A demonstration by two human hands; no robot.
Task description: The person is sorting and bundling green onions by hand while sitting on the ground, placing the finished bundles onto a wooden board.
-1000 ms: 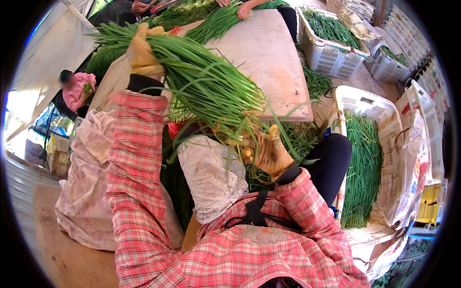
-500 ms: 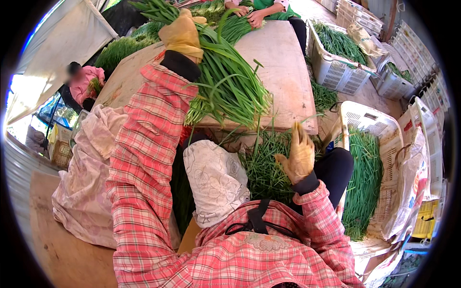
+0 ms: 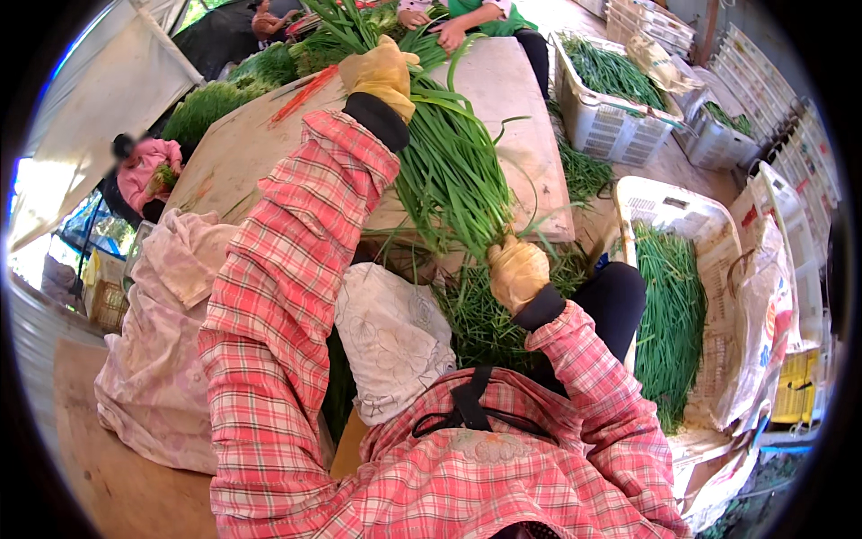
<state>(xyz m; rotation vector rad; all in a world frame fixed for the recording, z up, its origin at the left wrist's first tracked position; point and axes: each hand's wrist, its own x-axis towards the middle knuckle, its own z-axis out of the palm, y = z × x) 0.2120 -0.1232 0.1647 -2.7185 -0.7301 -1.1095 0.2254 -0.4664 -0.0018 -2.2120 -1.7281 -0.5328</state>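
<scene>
My left hand [image 3: 382, 76], in a yellowish glove, is closed round a bunch of garlic chives [image 3: 453, 166] by its upper leafy part. The bunch hangs slantwise over the table's near edge, its stalk ends toward me. At those lower ends my right hand [image 3: 519, 274], gloved too, has its fingers curled together on some stalks; exactly what it pinches is partly hidden. Loose green trimmings [image 3: 485, 314] lie in a heap below, in front of my lap. Red strips [image 3: 305, 97] rest on the table beside my left forearm.
The wooden table [image 3: 530, 135] spans the front. White crates of greens [image 3: 620, 117] stand far right; another crate [image 3: 673, 202] full of greens is by my right knee. Across the table a co-worker's hands [image 3: 449, 31] handle greens. Another person in pink [image 3: 148, 175] sits left.
My right hand has gone from open fingers to closed ones, moving left onto the stalk ends. The left hand with the bunch appears farther right, and the view has shifted slightly.
</scene>
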